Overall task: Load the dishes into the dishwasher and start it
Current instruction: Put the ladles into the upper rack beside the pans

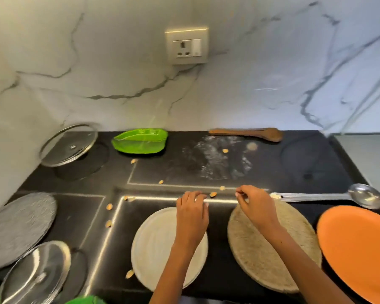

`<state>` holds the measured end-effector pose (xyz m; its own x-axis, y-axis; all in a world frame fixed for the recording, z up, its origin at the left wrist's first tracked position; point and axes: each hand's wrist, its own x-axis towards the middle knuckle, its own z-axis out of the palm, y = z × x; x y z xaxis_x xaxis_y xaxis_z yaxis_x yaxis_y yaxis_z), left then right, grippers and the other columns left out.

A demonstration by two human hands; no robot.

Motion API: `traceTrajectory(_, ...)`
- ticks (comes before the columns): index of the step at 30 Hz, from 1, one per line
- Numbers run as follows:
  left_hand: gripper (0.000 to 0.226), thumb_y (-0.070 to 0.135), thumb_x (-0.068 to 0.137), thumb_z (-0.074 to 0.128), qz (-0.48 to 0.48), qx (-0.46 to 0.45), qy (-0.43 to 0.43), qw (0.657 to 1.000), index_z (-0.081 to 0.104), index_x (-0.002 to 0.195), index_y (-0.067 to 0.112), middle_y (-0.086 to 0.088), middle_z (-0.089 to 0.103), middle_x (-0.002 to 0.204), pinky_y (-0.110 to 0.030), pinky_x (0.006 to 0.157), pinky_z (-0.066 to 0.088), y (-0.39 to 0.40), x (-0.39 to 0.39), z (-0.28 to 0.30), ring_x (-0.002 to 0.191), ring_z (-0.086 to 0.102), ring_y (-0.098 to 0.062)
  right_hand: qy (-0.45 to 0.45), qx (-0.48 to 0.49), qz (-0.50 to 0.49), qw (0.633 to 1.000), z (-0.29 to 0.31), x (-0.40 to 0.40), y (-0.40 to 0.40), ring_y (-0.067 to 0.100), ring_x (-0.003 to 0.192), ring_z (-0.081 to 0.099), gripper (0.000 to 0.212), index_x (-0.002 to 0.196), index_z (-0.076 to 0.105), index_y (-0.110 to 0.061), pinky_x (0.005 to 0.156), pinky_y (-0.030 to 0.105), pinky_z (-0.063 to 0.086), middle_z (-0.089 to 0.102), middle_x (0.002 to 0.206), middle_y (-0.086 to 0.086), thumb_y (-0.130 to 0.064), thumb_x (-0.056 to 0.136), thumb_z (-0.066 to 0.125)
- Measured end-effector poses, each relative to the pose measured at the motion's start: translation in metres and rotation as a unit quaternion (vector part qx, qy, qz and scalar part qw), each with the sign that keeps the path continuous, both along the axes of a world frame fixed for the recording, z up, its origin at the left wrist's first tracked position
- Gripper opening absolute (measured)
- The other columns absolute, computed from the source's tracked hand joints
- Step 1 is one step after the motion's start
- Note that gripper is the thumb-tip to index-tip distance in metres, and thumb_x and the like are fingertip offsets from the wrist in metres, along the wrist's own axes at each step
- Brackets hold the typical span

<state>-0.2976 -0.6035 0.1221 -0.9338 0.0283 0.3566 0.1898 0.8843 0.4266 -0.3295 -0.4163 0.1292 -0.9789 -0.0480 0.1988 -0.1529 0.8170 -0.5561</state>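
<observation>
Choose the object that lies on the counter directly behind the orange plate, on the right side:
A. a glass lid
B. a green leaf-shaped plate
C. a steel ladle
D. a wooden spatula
C: the steel ladle lies just behind the orange plate, its bowl to the right and its handle pointing left toward the right hand.
</observation>
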Motion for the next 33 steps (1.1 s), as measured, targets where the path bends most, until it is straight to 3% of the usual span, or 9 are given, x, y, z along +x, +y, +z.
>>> traceTrajectory(8, 0.027, 0.033, 0.079, 0.044, -0.196, -0.069, -0.044, 0.977, 0.068, 0.082, 0.021, 0.007, 0.064, 0.084, -0.027, 0.072, 0.036, 0.149, -0.076, -0.018, 0.08, 0.059, -0.017, -0.05, 0.028, -0.196, 0.979, 0.007, 0.013, 0.136, 0.022, 0.084, 0.065, 0.01, 0.091, 0.069, -0.017, 0.067, 0.035, 0.049, 0.07, 0.089, 0.0, -0.02, 0.086, 0.061)
traceTrajectory(11, 0.016, 0.032, 0.066, 0.068, -0.273, -0.145, -0.053, 0.95, 0.07, 0.08, 0.024, 0.008, 0.063, 0.075, -0.028, 0.067, 0.034, 0.206, -0.094, -0.022, 0.07, 0.059, -0.017, -0.042, 0.02, -0.239, 0.97, 0.013, 0.025, 0.171, 0.021, 0.084, 0.065, 0.011, 0.092, 0.069, -0.017, 0.066, 0.034, 0.048, 0.071, 0.088, -0.001, -0.02, 0.087, 0.06)
traceTrajectory(15, 0.033, 0.036, 0.048, 0.088, -0.314, -0.19, -0.094, 0.925, 0.067, 0.07, 0.023, 0.005, 0.058, 0.069, -0.027, 0.056, 0.044, 0.258, -0.107, -0.025, 0.065, 0.059, -0.018, -0.037, 0.011, -0.271, 0.962, 0.016, 0.035, 0.203, 0.018, 0.079, 0.064, 0.008, 0.089, 0.067, -0.02, 0.063, 0.036, 0.049, 0.069, 0.084, -0.003, -0.023, 0.086, 0.06)
traceTrajectory(18, 0.029, 0.034, 0.068, 0.081, -0.346, -0.223, -0.093, 0.907, 0.063, 0.082, 0.016, 0.0, 0.06, 0.082, -0.032, 0.065, 0.043, 0.28, -0.113, -0.025, 0.077, 0.059, -0.022, -0.032, 0.008, -0.281, 0.959, 0.017, 0.041, 0.218, 0.016, 0.078, 0.065, 0.008, 0.089, 0.069, -0.02, 0.062, 0.035, 0.05, 0.07, 0.083, -0.004, -0.023, 0.086, 0.062)
traceTrajectory(20, 0.018, 0.025, 0.093, 0.056, -0.343, -0.202, -0.094, 0.913, 0.054, 0.102, 0.01, -0.008, 0.06, 0.101, -0.034, 0.076, 0.037, 0.289, -0.119, -0.025, 0.096, 0.056, -0.028, -0.028, 0.002, -0.285, 0.958, 0.019, 0.046, 0.226, 0.014, 0.079, 0.065, 0.01, 0.093, 0.07, -0.021, 0.063, 0.031, 0.05, 0.071, 0.085, -0.006, -0.023, 0.087, 0.062)
traceTrajectory(22, 0.017, 0.02, 0.099, 0.042, -0.33, -0.189, -0.088, 0.921, 0.047, 0.109, 0.007, -0.012, 0.061, 0.104, -0.035, 0.078, 0.035, 0.294, -0.125, -0.021, 0.098, 0.055, -0.031, -0.018, -0.002, -0.284, 0.959, 0.019, 0.05, 0.234, 0.012, 0.08, 0.065, 0.012, 0.096, 0.07, -0.021, 0.065, 0.028, 0.051, 0.071, 0.087, -0.007, -0.023, 0.087, 0.062)
traceTrajectory(24, 0.017, 0.02, 0.1, 0.042, -0.321, -0.161, -0.081, 0.93, 0.046, 0.11, 0.007, -0.012, 0.061, 0.102, -0.035, 0.078, 0.037, 0.295, -0.129, -0.006, 0.093, 0.057, -0.03, -0.009, -0.009, -0.278, 0.961, 0.021, 0.054, 0.242, 0.006, 0.08, 0.063, 0.013, 0.098, 0.07, -0.021, 0.066, 0.017, 0.047, 0.071, 0.091, -0.008, -0.023, 0.088, 0.061)
traceTrajectory(27, 0.013, 0.022, 0.098, 0.047, -0.31, -0.014, -0.118, 0.943, 0.046, 0.101, 0.01, -0.006, 0.061, 0.088, -0.034, 0.067, 0.039, 0.286, -0.124, 0.016, 0.078, 0.055, -0.024, 0.012, -0.024, -0.271, 0.962, 0.027, 0.06, 0.248, -0.002, 0.079, 0.055, 0.015, 0.1, 0.07, -0.019, 0.066, 0.003, 0.035, 0.07, 0.094, -0.009, -0.021, 0.089, 0.061)
traceTrajectory(33, 0.01, 0.018, 0.099, 0.045, -0.317, 0.145, -0.152, 0.925, 0.049, 0.092, 0.013, 0.001, 0.051, 0.065, -0.019, 0.05, 0.032, 0.25, -0.072, 0.058, 0.053, 0.041, -0.007, 0.067, -0.056, -0.29, 0.953, 0.036, 0.099, 0.249, -0.003, 0.074, 0.057, 0.01, 0.094, 0.071, -0.02, 0.066, 0.005, 0.039, 0.071, 0.086, -0.01, -0.019, 0.085, 0.066)
